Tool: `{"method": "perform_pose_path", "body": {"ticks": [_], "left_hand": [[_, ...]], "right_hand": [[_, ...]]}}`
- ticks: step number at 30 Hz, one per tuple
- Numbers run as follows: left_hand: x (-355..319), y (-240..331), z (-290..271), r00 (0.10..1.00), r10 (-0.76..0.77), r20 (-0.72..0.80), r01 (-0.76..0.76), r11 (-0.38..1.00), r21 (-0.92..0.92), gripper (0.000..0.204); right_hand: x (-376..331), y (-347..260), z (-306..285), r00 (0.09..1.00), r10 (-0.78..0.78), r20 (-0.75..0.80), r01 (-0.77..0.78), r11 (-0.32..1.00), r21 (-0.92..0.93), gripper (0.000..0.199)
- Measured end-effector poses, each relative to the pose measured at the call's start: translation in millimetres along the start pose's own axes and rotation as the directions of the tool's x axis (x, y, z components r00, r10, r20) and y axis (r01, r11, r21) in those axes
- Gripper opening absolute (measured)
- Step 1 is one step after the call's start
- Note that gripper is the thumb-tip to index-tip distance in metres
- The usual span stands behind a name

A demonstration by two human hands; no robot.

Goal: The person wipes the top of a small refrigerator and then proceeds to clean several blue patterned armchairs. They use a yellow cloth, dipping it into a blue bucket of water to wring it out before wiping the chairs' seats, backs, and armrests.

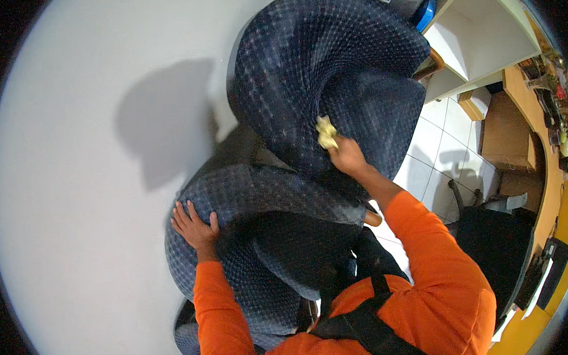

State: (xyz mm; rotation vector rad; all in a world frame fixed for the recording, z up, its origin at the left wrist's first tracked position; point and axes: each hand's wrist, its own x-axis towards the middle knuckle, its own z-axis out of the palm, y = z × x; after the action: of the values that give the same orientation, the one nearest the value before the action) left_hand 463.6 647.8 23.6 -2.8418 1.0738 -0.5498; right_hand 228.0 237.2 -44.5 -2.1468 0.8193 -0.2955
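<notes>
Two dark blue patterned upholstered chairs stand side by side along a white wall. My right hand (347,156) is closed round a crumpled pale yellow cloth (326,132). It holds the cloth against the farther chair (291,61), where the curved backrest meets the seat. On the nearer chair (265,191), my left hand (197,229) lies flat on top of the backrest with its fingers spread. A wooden armrest end (373,218) shows at the nearer chair's right side.
The white wall (94,239) runs along the left. A white open shelf (482,32) stands at the far right, beside a wooden desk (515,107) with cluttered items on top. A black chair (493,237) is on the tiled floor (445,130). Behind the farther chair is a grey bin-like container (410,4).
</notes>
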Motion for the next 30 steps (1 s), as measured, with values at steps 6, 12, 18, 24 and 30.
{"method": "perform_pose_path", "body": {"ticks": [6, 12, 18, 24, 30], "left_hand": [[4, 2, -3, 0.998, 0.037, -0.050, -0.037, 0.999, 0.001, 0.071], [0, 0, 0, 0.999, 0.003, 0.040, -0.006, 0.998, 0.065, 0.072], [2, 2, 1, 1.000, 0.021, -0.011, -0.020, 0.999, 0.051, 0.070], [3, 2, -3, 0.999, 0.043, -0.032, -0.042, 0.998, 0.052, 0.069], [1, 2, -3, 0.997, 0.053, -0.059, -0.049, 0.997, 0.059, 0.070]], "right_hand": [[36, -10, 2, 0.875, 0.465, 0.135, -0.461, 0.885, -0.059, 0.032], [-7, 9, -5, 0.987, -0.156, 0.030, 0.155, 0.987, 0.043, 0.036], [-58, 50, -61, 0.836, 0.502, 0.223, -0.462, 0.862, -0.207, 0.041], [-98, 30, -28, 0.997, 0.021, -0.069, -0.032, 0.986, -0.164, 0.043], [-161, 96, -46, 0.969, 0.220, -0.109, -0.242, 0.927, -0.285, 0.030]]}}
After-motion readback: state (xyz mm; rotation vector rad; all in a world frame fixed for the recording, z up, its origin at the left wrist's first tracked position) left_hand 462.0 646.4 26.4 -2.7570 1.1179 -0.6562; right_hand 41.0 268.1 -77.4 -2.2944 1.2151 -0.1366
